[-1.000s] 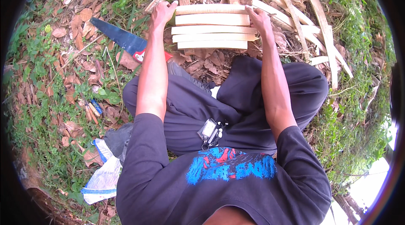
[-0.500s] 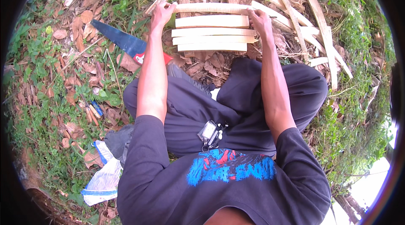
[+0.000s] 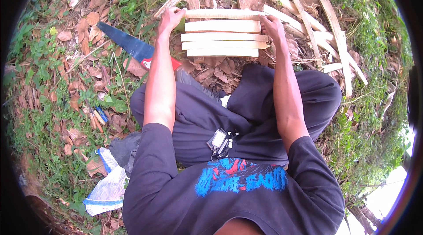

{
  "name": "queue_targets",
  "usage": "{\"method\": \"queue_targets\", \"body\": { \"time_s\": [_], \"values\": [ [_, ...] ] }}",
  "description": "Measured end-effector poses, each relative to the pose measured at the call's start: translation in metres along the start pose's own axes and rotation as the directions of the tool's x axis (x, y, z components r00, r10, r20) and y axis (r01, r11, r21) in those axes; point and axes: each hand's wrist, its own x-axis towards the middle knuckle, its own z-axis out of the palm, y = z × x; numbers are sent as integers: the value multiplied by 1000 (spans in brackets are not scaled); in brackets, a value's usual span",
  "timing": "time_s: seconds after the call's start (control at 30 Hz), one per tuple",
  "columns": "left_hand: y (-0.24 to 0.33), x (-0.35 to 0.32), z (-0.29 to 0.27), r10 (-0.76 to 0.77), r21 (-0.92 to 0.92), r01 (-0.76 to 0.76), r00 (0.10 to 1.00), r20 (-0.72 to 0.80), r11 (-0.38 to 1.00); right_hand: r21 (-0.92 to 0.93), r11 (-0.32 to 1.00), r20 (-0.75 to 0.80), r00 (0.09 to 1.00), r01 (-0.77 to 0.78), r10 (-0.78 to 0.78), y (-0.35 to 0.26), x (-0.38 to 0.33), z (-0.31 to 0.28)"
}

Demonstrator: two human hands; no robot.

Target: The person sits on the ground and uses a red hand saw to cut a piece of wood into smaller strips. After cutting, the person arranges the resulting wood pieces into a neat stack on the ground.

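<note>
I am sitting on the ground with my legs crossed, and I am holding a top slat [image 3: 222, 13] by its two ends. My left hand [image 3: 169, 16] is curling around the left end, and my right hand [image 3: 272, 25] is curling around the right end. The slat is pale wood, long and flat, and it is running from my left to my right, just past my knees. Three more short slats [image 3: 221, 39] are lying right under it on the dry leaves, all pointing the same way, side by side. Longer strips [image 3: 308, 19] are lying in a messy pile to my right, slanting away. A saw [image 3: 132, 46] is lying on the grass to my left, with its blade pointing away to the left. A plastic bag [image 3: 108, 186] is lying crumpled by my left hip; I cannot tell what is in it.
</note>
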Motion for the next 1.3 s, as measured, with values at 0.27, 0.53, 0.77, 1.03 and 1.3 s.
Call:
{"method": "queue_targets", "body": {
  "time_s": [0.27, 0.53, 0.77, 1.03, 1.3],
  "values": [
    [3, -11, -13, -57, 79, 48, 992, 109, 996, -14, 999, 43, 998, 46, -45, 7, 5, 4],
    [37, -50, -35, -106, 78, 112, 991, -78, 991, 240, 917, -40, 947, 318, -318, -25, -18, -3],
    [77, -143, -187, -50, -200, -27, 927, -371, 979, 595, 651, -181, 867, 472, -464, -124, -37, -10],
    [-141, -324, -281, -503, -231, 498, 527, -685, 836, 273, 602, -632, 612, 750, -475, -242, -141, -67],
    [-237, -404, -279, -610, -58, 765, 464, -642, 642, 283, 805, -433, 818, 522, -378, -197, -176, -101]
  ]
}}
